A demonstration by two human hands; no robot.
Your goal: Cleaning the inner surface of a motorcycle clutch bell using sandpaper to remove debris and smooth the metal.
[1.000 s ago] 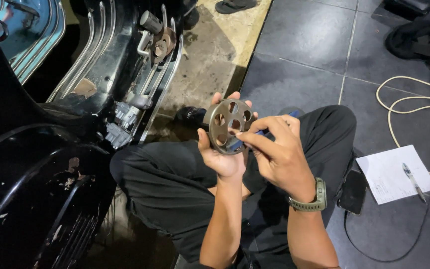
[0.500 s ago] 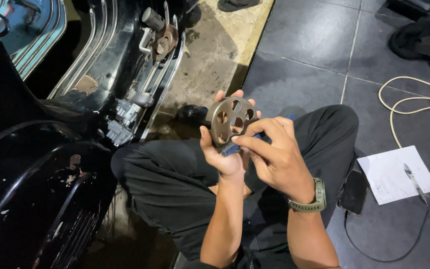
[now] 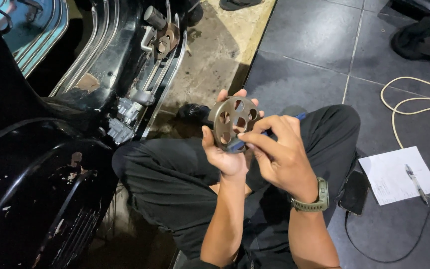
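Note:
My left hand (image 3: pixel 223 152) holds up a round grey metal disc (image 3: pixel 233 121) with several round holes, fingers wrapped around its rim. My right hand (image 3: pixel 278 152) pinches a thin blue-handled tool (image 3: pixel 299 117) and presses it against the lower face of the disc. A green watch (image 3: pixel 318 197) is on my right wrist. Both hands hover above my crossed legs in black trousers (image 3: pixel 175 184).
A black scooter body (image 3: pixel 41 164) lies on its side at left, with its bare engine-side parts and a brake pedal (image 3: pixel 162 42) showing. On the dark tiles at right lie a white paper sheet (image 3: pixel 394 174) with a pen (image 3: pixel 416 184), a black phone (image 3: pixel 354 192), and a coiled cream cable (image 3: pixel 414 104).
The disc has been tilted and lifted slightly in my left hand; my right hand stays on it with the tool. The view has shifted a little.

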